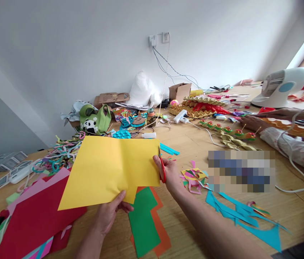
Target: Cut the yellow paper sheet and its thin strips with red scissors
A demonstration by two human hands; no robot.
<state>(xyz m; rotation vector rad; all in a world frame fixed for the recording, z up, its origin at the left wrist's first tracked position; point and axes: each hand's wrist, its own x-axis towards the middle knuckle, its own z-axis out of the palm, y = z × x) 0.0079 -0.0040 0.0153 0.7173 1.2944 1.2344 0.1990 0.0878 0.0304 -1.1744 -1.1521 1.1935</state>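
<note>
A large yellow sheet of paper [100, 169] with a notched lower right corner is held up over the table. My left hand [115, 207] pinches it at the bottom edge, the thumb in front. At the sheet's right edge, my right hand [168, 171] is closed on red-handled scissors [163, 169], blades pointing up; its thumb lies against the paper. How far the blades are apart is hard to see. Beneath the sheet lie a cut green paper [143, 225] and an orange paper [162, 230] under it.
Red paper sheets [38, 216] lie at left, beside tangled pipe cleaners [57, 158]. Blue paper scraps [249, 216] are at right. Behind are a green panda bag [95, 118], a power strip [180, 116] and a white fan [278, 86]. Another person's hands [257, 124] work at right.
</note>
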